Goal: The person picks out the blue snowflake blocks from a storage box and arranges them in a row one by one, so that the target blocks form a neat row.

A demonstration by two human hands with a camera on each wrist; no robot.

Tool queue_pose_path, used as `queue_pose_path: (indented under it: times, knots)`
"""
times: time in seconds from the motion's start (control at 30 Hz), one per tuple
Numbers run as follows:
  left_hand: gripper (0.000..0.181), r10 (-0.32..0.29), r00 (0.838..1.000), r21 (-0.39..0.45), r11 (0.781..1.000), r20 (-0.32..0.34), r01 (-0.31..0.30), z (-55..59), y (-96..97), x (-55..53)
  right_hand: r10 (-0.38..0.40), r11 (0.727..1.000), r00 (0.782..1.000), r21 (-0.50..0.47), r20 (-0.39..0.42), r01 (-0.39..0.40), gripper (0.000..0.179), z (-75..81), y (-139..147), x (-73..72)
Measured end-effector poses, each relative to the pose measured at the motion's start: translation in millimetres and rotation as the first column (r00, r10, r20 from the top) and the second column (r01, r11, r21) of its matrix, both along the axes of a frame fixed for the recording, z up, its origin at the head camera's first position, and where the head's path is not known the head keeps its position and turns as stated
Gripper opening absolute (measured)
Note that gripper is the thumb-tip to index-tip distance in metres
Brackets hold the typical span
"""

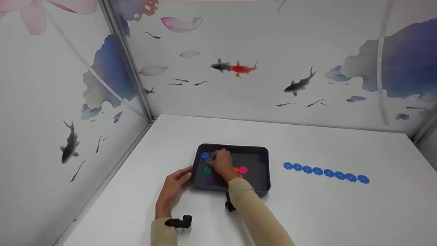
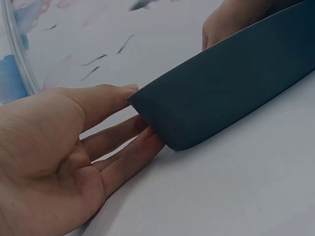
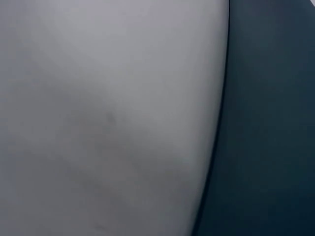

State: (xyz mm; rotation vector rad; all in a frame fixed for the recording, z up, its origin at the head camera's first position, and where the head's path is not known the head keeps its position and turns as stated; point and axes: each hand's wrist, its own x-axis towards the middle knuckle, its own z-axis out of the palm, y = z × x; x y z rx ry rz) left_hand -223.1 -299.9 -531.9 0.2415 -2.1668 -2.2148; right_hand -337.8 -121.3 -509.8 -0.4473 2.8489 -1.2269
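A dark grey rectangular tray (image 1: 252, 171) holds flower-shaped plastic discs. Reaching into it, my right hand (image 1: 223, 164) pinches a blue flower-shaped disc (image 1: 209, 159) between thumb and fingers, partly hidden by them. Another blue disc (image 1: 205, 155) lies beside it, towards the tray's left corner, and a green disc (image 1: 207, 169) is just below the fingertips. My left hand (image 1: 174, 186) touches the tray's left side from outside; in the left wrist view the thumb is at the rim and the loosely extended fingers lie against the wall. The right wrist view shows only the tray's outer wall (image 3: 270, 118) and tabletop.
Right of the tray, several blue discs (image 1: 328, 173) form a slanting row on the white table (image 1: 307, 212). Inside the tray are pink (image 1: 242, 169), orange (image 1: 236, 169) and purple discs (image 1: 261, 158). Painted walls stand behind and at left.
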Motion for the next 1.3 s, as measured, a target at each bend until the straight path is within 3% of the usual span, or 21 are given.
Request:
queue_pose_path:
  times: [0.4,0.67,0.93,1.3]
  knots:
    - [0.045,-0.002,1.0,0.009,1.0,-0.003,0.002,3.7,5.2,-2.5,0.023,0.996,0.999,0.08,0.03,-0.025,0.032,7.3,3.3,-4.6]
    - [0.044,-0.006,1.0,-0.042,0.999,-0.01,0.005,2.2,5.3,-1.7,0.089,0.989,0.995,0.125,-0.05,-0.082,0.031,7.0,9.9,-6.4]
    - [0.046,-0.004,1.0,-0.032,0.999,-0.002,0.004,0.7,3.3,-0.5,0.148,0.981,0.972,0.153,-0.185,-0.12,0.026,15.6,21.7,-5.9]
    - [0.045,0.003,1.0,-0.02,1.0,0.006,-0.003,1.1,-1.1,0.7,0.166,0.984,0.96,0.096,-0.225,-0.148,0.027,30.8,48.9,5.8]
